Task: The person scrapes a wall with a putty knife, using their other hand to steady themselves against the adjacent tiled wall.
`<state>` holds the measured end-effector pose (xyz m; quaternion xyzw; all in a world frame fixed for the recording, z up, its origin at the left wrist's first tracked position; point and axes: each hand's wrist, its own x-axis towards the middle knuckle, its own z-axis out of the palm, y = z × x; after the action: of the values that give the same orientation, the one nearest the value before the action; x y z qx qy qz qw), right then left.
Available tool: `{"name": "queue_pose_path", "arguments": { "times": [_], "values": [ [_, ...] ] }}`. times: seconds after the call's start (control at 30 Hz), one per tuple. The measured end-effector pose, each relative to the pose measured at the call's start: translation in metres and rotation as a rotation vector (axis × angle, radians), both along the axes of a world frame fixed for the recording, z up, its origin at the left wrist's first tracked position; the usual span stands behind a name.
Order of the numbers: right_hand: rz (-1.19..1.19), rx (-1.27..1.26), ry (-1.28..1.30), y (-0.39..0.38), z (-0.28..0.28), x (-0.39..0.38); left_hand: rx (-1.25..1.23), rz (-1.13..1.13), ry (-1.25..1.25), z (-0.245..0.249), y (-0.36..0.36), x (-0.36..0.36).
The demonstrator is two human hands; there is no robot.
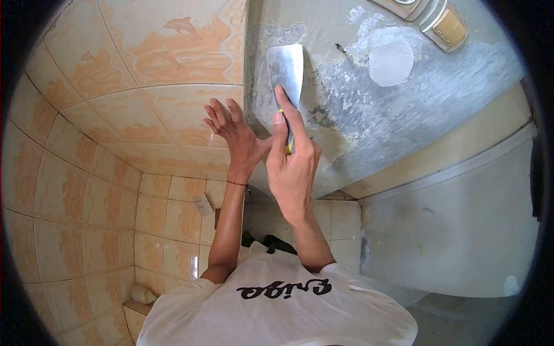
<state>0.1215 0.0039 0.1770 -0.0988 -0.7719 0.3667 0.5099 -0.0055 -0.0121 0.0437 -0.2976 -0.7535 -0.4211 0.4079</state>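
A putty knife (287, 72) with a wide metal blade and a black and yellow handle is in my right hand (295, 167). The index finger lies stretched along the blade, and the palm hides most of the handle. Behind the blade is a grey, patchy wall (329, 132) with rough spots. To the left, my left hand (235, 135) has its fingers spread over the orange and cream wall tiles (190, 104), close to the tile edge. Its thumb reaches toward my right wrist.
Switch or socket plates (444, 26) sit on the grey wall at the upper right. Below them is a pale round patch (391, 64), with a small dark piece (340, 48) beside it. A pale grey panel (450, 219) stands at the right. Tiles cover the left side.
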Motion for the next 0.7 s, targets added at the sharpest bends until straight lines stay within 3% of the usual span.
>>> {"name": "queue_pose_path", "arguments": {
  "times": [0.1, 0.2, 0.3, 0.7],
  "values": [
    [0.028, -0.119, -0.098, -0.004, 0.007, 0.01, 0.002, -0.048, -0.036, 0.0, -0.004, 0.001],
    [0.01, 0.005, 0.0, -0.001, 0.008, 0.001, -0.006, -0.023, -0.006, -0.003, -0.001, -0.001],
    [0.038, -0.111, -0.087, -0.006, 0.014, 0.01, -0.001, -0.016, -0.003, -0.001, -0.003, 0.0],
    [0.038, -0.09, -0.05, -0.008, 0.017, 0.005, -0.002, -0.032, -0.036, -0.001, -0.002, 0.001]
  ]
}}
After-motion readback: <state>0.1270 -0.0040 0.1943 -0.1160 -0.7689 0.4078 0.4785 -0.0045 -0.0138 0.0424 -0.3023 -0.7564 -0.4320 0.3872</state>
